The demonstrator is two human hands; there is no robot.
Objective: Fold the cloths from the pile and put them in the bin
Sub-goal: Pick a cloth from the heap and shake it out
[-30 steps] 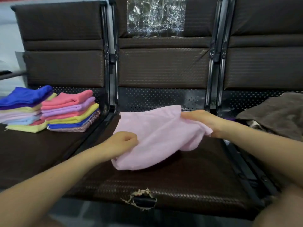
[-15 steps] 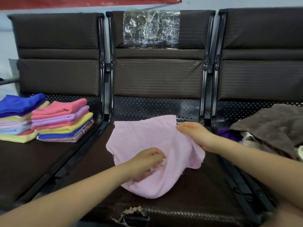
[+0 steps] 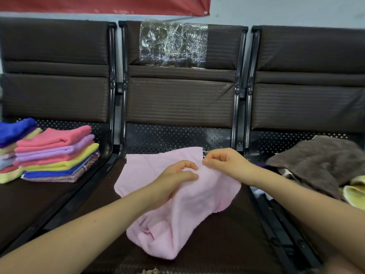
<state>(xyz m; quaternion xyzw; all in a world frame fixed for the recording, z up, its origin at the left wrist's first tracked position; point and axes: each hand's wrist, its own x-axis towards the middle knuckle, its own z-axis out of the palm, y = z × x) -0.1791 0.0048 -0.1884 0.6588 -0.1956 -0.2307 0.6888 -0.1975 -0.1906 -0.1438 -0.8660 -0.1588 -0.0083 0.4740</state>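
Both hands at centre frame, left hand (image 3: 173,179) and right hand (image 3: 222,163) each pinching the crumpled pink cloth (image 3: 177,202) on the middle seat (image 3: 233,238): best pulled apart along one edge, flattened, then folded corner to corner.

Three dark brown seats stand side by side across the frame: left seat (image 3: 55,196), middle seat (image 3: 227,234), right seat (image 3: 308,107). Two hands show, the left hand (image 3: 169,184) and the right hand (image 3: 223,163). One pink cloth (image 3: 177,224) lies at centre. Two stacks of folded cloths sit at the left: the nearer stack (image 3: 57,155) shows about eight layers; the farther stack (image 3: 9,145) is cut by the frame edge. One loose pile (image 3: 320,165) lies at the right. One clear plastic sheet (image 3: 173,44) is at top centre.
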